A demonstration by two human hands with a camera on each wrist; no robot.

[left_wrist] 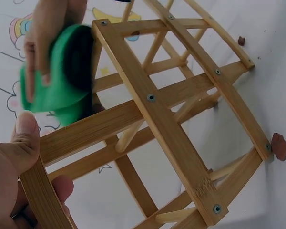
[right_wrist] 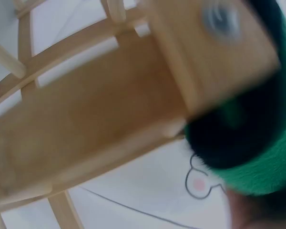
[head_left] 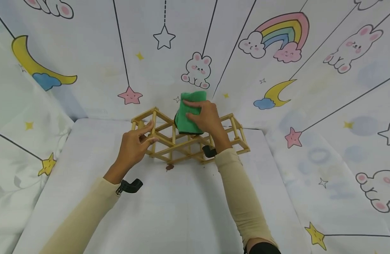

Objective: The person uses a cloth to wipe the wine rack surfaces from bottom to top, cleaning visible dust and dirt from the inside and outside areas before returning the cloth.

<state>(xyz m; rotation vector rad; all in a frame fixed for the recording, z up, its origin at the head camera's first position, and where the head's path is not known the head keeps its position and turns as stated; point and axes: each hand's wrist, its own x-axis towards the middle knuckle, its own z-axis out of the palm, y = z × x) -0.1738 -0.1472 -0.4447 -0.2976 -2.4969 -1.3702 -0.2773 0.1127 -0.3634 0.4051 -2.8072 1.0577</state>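
A slatted wooden rack of thin strips and round dowels, with small metal screws, stands at the far side of the white surface. My left hand grips its left end; in the left wrist view the thumb lies on top of a strip and fingertips show beneath. My right hand holds a green cloth with a dark underside against the rack's back upper part. Close up in the right wrist view, the cloth curves round the end of a wooden strip.
A small reddish-brown scrap lies at the rack's front edge, with tiny specks nearby. Printed fabric with bunnies, stars and moons hangs behind and along both sides. The white surface extends toward me.
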